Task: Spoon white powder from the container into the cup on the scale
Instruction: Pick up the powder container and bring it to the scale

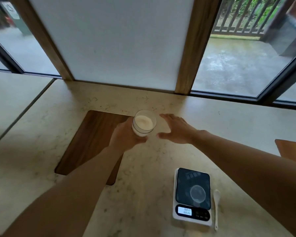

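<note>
Left hand [125, 135] wrapped around the round clear container of white powder [143, 123], fingers closed about its side, lid off and powder showing at the top. Right hand [175, 129] just beside the container on its right, fingers spread wide and holding nothing, palm turned toward the wall of the container without clearly touching it. Container well toward the far edge of the pale marble-patterned tabletop [143, 159], at the far right corner of the dark wooden inlay panel [91, 141]. Small clear cup [197, 193] resting on the black platform of the white digital scale [192, 196], close to the near edge of the tabletop, display lit but digits too blurred to read. White plastic spoon [216, 207] lying just beside the scale on its right side, untouched.

Judged as the fetching step: container and cup well apart, so best brought nearer the scale before any scooping. Worth keeping upright and level during the carry, since nothing covers the powder. Worth setting down just beside the scale, not on the platform, so the reading stays true. Then right hand free for the spoon, left steadying the container. Small scoops, tipped low over the cup, to limit spill onto the platform.
</note>
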